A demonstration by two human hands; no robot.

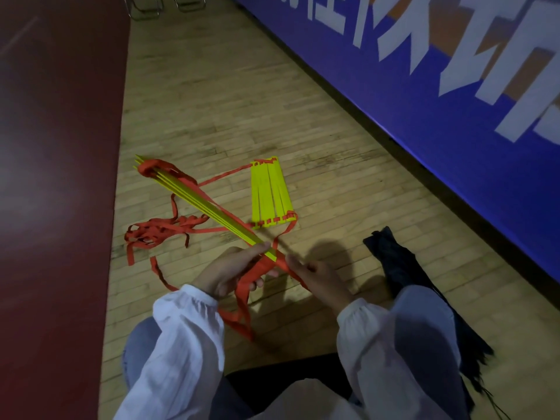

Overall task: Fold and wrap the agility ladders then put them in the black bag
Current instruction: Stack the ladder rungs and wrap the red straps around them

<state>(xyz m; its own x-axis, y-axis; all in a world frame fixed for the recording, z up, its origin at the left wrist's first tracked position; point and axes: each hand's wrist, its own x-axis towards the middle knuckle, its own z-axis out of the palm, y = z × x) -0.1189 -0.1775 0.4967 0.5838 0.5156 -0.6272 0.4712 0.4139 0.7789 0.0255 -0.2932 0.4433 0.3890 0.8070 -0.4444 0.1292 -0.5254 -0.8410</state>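
Observation:
My left hand point(235, 272) grips the near end of a stacked bundle of yellow ladder rungs point(200, 204), which slants up and away to the left. My right hand point(315, 275) pinches the red strap point(283, 262) right beside that end. Loose red strap point(157, 233) trails in a tangle on the floor to the left and hangs down between my arms. A second group of yellow rungs point(271, 192) lies flat on the wooden floor just beyond, still joined by red straps. The black bag point(394, 262) lies crumpled on the floor to my right.
A dark red floor zone point(54, 177) borders the wood on the left. A blue padded barrier with white lettering point(439, 86) runs along the right. Metal chair legs point(163, 7) stand at the far top. My knees fill the bottom of the view.

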